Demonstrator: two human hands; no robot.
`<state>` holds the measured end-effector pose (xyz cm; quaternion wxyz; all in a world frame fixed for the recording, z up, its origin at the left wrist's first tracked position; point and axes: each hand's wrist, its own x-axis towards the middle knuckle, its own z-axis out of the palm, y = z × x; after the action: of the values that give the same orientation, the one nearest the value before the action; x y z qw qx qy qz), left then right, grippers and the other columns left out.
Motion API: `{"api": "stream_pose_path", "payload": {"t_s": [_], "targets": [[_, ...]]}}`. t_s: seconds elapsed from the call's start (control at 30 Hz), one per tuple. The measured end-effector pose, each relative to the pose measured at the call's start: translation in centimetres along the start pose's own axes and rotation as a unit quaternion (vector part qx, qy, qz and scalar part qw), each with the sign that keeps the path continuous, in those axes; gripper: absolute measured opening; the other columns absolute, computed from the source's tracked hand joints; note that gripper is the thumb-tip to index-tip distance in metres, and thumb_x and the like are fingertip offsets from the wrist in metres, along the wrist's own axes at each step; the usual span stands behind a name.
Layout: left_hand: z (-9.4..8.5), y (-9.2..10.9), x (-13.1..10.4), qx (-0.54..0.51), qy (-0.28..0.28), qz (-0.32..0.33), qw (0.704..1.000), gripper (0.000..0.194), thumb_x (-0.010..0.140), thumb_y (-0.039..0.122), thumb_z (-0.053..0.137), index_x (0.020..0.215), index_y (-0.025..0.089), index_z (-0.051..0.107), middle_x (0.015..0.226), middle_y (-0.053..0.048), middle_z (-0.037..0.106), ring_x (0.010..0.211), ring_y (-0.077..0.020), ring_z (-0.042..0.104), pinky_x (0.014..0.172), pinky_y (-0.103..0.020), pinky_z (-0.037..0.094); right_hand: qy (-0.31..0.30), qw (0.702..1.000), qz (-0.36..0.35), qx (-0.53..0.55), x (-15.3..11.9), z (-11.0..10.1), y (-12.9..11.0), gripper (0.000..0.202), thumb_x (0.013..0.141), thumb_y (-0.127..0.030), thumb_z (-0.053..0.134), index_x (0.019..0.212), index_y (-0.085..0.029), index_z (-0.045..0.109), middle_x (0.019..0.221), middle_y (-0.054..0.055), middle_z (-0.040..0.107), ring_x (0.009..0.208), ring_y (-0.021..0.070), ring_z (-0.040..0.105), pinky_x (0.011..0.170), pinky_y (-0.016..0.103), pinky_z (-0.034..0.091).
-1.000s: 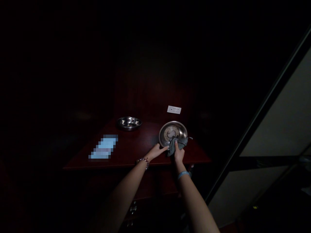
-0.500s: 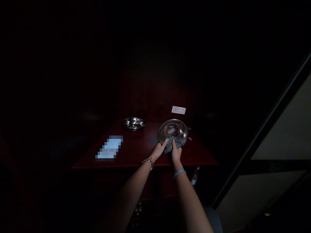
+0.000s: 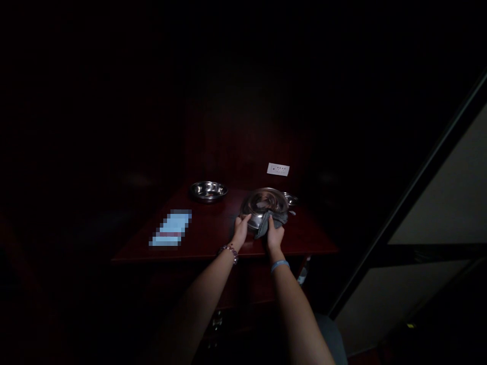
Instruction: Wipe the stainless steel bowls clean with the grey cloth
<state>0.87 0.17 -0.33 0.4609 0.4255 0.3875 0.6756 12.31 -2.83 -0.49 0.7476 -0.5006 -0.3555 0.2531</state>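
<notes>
A shiny metal basin [image 3: 262,202] is held tilted above the dark red table [image 3: 213,238], right of the middle. My left hand [image 3: 241,230] grips its near left rim, thumb on the metal. My right hand [image 3: 274,234] holds a grey cloth [image 3: 280,219] against the near right rim, its thumb on top. The fingers under the rim are hidden. Behind the basin at the right, part of another metal dish [image 3: 291,199] shows on the table.
A metal bowl [image 3: 208,191] stands at the table's back left. A blurred light-blue rectangle [image 3: 172,228] lies at the left. A white socket [image 3: 278,169] is on the back wall. Below the right edge stands a bottle [image 3: 303,272].
The basin has turned and shifted a little left, showing more of the dish behind it. My left hand has left the cloth and moved left along the rim.
</notes>
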Motion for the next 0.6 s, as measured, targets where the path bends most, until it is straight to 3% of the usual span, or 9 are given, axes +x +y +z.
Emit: {"api": "stream_pose_path", "payload": {"t_s": [0.07, 0.13, 0.23, 0.4, 0.6], "targets": [[-0.15, 0.06, 0.02, -0.004, 0.057, -0.031, 0.998, 0.015, 0.08, 0.033, 0.07, 0.084, 0.019, 0.066, 0.088, -0.007, 0.079, 0.097, -0.0266, 0.074, 0.095, -0.042, 0.055, -0.008, 1.0, -0.004, 0.002, 0.0, 0.0, 0.06, 0.054, 0.078, -0.055, 0.07, 0.102, -0.008, 0.078, 0.107, 0.017, 0.08, 0.097, 0.0273, 0.076, 0.083, 0.031, 0.057], [-0.2, 0.2, -0.11, -0.003, 0.066, -0.036, 0.997, 0.019, 0.08, 0.035, 0.072, 0.086, 0.018, 0.066, 0.091, -0.008, 0.079, 0.099, -0.0269, 0.074, 0.095, -0.041, 0.056, -0.017, 1.0, -0.003, -0.008, 0.02, -0.09, 0.18, 0.052, 0.078, -0.055, 0.07, 0.101, -0.008, 0.078, 0.105, 0.017, 0.081, 0.096, 0.0274, 0.076, 0.083, 0.032, 0.057], [-0.12, 0.38, -0.37, -0.001, 0.022, -0.004, 1.0, 0.024, 0.083, 0.04, 0.07, 0.09, 0.017, 0.069, 0.098, -0.01, 0.08, 0.106, -0.0277, 0.073, 0.099, -0.041, 0.054, -0.02, 0.999, 0.002, -0.038, 0.01, -0.25, 0.39, 0.053, 0.079, -0.056, 0.07, 0.099, -0.008, 0.079, 0.103, 0.017, 0.081, 0.097, 0.0283, 0.076, 0.083, 0.032, 0.057], [0.18, 0.81, -0.58, -0.023, -0.083, 0.055, 0.995, 0.031, 0.079, 0.033, 0.075, 0.104, 0.014, 0.073, 0.12, -0.015, 0.077, 0.117, -0.0279, 0.07, 0.111, -0.043, 0.048, -0.006, 0.999, 0.013, -0.048, -0.3, -0.4, 0.32, 0.054, 0.08, -0.056, 0.069, 0.103, -0.008, 0.079, 0.107, 0.018, 0.08, 0.1, 0.0296, 0.076, 0.082, 0.032, 0.057], [0.25, 0.89, -0.51, -0.031, -0.107, 0.052, 0.992, 0.036, 0.072, 0.033, 0.083, 0.102, 0.014, 0.075, 0.119, -0.015, 0.078, 0.116, -0.0292, 0.071, 0.112, -0.044, 0.047, -0.021, 0.999, 0.0, -0.045, -0.65, -0.54, -0.27, 0.052, 0.082, -0.054, 0.069, 0.105, -0.008, 0.079, 0.109, 0.017, 0.08, 0.101, 0.0293, 0.076, 0.086, 0.032, 0.057]]}}
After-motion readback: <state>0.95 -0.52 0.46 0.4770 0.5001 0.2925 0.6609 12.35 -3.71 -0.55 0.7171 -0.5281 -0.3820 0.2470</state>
